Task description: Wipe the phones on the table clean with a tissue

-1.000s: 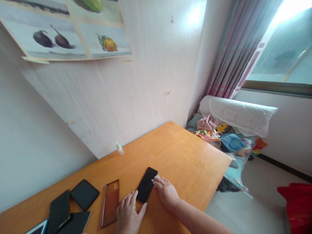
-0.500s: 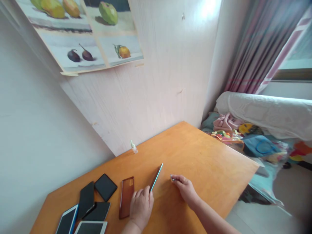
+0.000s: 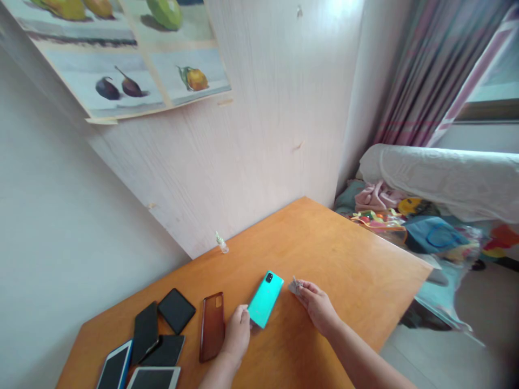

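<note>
The person's left hand [image 3: 238, 330] grips a phone [image 3: 265, 300] by its lower left edge, the turquoise back facing up over the table [image 3: 324, 254], though whether it touches the wood is hard to tell. The right hand [image 3: 319, 309] pinches a small crumpled wipe [image 3: 295, 286] between its fingertips, just right of the phone and apart from it. A brown case [image 3: 212, 327] lies beside the left hand, with a small bottle [image 3: 222, 243] standing near the wall.

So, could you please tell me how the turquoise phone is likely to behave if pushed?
The turquoise phone is probably stiff: its slab shows no bend. Its smooth-looking back may be slippery, and held near its lower end by the left hand, it could pivot.
</note>
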Tool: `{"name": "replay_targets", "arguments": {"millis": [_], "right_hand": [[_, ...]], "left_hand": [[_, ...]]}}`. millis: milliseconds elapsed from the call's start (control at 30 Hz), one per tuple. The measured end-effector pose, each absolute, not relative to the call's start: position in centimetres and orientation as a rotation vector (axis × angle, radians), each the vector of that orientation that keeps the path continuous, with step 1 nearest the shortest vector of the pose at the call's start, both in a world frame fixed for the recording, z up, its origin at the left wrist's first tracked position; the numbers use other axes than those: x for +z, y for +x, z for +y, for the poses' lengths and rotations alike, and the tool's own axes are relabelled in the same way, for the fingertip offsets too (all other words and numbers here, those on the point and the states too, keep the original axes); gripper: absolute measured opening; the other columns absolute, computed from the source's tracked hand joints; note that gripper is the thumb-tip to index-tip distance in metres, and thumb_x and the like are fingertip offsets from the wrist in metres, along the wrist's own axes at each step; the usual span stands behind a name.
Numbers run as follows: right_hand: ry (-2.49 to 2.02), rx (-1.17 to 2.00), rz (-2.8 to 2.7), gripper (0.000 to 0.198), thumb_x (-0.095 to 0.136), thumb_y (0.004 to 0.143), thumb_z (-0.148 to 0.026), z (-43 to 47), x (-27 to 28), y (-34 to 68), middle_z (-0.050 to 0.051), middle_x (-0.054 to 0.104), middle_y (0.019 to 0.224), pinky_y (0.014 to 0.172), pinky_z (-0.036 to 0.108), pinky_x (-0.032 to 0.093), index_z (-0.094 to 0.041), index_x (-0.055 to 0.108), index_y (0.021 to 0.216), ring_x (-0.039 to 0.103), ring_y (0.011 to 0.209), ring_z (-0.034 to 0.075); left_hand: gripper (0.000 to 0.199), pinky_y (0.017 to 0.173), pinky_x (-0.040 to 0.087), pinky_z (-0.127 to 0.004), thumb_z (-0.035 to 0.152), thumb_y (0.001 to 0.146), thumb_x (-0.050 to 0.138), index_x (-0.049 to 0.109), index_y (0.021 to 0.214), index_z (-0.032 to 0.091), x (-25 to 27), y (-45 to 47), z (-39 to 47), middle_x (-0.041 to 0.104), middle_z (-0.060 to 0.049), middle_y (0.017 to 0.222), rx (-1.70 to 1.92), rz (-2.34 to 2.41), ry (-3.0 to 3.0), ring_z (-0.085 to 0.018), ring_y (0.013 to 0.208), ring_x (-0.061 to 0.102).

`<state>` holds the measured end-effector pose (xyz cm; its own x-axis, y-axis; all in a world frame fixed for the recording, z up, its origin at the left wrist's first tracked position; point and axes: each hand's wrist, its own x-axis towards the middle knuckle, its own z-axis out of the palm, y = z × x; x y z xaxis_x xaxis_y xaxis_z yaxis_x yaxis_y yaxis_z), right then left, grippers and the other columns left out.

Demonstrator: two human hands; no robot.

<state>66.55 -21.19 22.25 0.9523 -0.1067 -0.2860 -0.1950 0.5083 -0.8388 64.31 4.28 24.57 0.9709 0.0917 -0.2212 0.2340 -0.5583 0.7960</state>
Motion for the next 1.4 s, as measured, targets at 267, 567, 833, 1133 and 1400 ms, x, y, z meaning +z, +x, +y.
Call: {"name": "replay_targets", "arguments": {"millis": [267,567,833,1133,1400], "right_hand": [[-0.998,0.059,0.316,0.037,0.079,0.068,-0.043,-21.0,21.8,66.7,0.007,0.074,0.099,0.096,0.039,0.052,-0.019,0.072,0.095,0.068,0.099,0.024],[-1.498,-0.051,0.225,0.036,0.06,0.082,-0.047,-20.3,21.8,66.5,0.007,0.075,0.098,0.088,0.038,0.055,-0.019,0.071,0.1,0.069,0.094,0.024],[-1.956,-0.096,0.01,0.031,0.051,0.091,-0.035,-18.9,22.4,67.3,0.004,0.067,0.127,0.115,0.047,0.032,-0.025,0.07,0.113,0.054,0.127,0.025],[-2.647,-0.007,-0.871,0.046,0.036,0.103,-0.038,-16.7,23.4,62.4,0.004,0.042,0.152,0.121,0.056,0.001,-0.029,0.043,0.147,0.029,0.146,0.023],[-2.766,0.043,-0.791,0.051,0.031,0.104,-0.042,-16.2,24.5,64.0,0.006,0.034,0.156,0.12,0.057,0.002,-0.022,0.038,0.15,0.02,0.149,0.026]], "left_hand": [[0.025,0.078,0.048,-0.03,0.028,0.091,0.039,0.063,0.095,0.02,24.1,64.9,3.7,0.072,-0.006,0.092,-0.077,0.188,2.362,-0.02,0.088,0.067],[0.048,0.094,0.047,-0.044,0.051,0.087,0.055,0.058,0.121,0.016,24.0,62.4,3.9,0.063,-0.012,0.111,0.314,-0.115,2.655,-0.028,0.107,0.06],[0.061,0.1,0.042,-0.047,0.053,0.083,0.061,0.051,0.134,0.021,23.2,60.6,4.2,0.057,-0.012,0.128,0.326,-0.153,2.812,-0.03,0.116,0.053],[0.054,0.1,0.04,-0.046,0.041,0.081,0.063,0.052,0.13,0.021,24.3,60.5,3.3,0.057,-0.01,0.128,0.226,-0.093,2.776,-0.03,0.117,0.05],[0.06,0.102,0.037,-0.046,0.046,0.078,0.065,0.05,0.13,0.021,24.3,60.4,3.1,0.055,-0.01,0.131,0.149,-0.069,2.747,-0.03,0.118,0.048]]}}
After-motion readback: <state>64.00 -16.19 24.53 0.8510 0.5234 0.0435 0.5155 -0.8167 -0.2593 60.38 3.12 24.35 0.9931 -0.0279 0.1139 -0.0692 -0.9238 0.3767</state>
